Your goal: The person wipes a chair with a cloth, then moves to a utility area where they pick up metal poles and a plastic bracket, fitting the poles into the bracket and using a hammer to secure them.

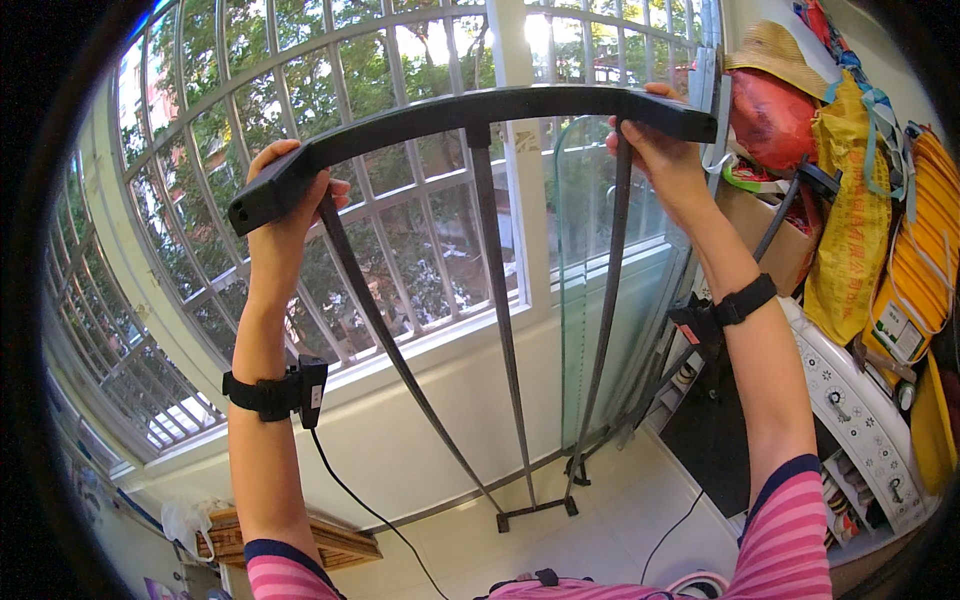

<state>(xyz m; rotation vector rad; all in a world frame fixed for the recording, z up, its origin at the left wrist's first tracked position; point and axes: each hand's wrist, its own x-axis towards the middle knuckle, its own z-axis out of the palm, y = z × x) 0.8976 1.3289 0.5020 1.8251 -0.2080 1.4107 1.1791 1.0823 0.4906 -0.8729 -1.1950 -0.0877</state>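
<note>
A tall black metal rack frame [480,110] stands upright before me, its thick top bar level with my raised arms. Three thin uprights run down from the bar to small feet on the floor. My left hand [290,195] is closed round the bar's left end, with the fingers wrapped about it. At the opposite end, my right hand [665,155] grips the bar near the right upright, thumb on the near side. Each forearm wears a black strap with a small device, such as the left strap device [311,392]; a cable trails from it.
Barred windows [420,200] fill the wall ahead. A greenish glass panel [590,330] leans behind the right upright. Bags, including a yellow sack [845,210], hang at right above a white drawer cabinet [845,410]. A slatted wooden piece [335,542] lies at lower left beside a plastic bag [185,525].
</note>
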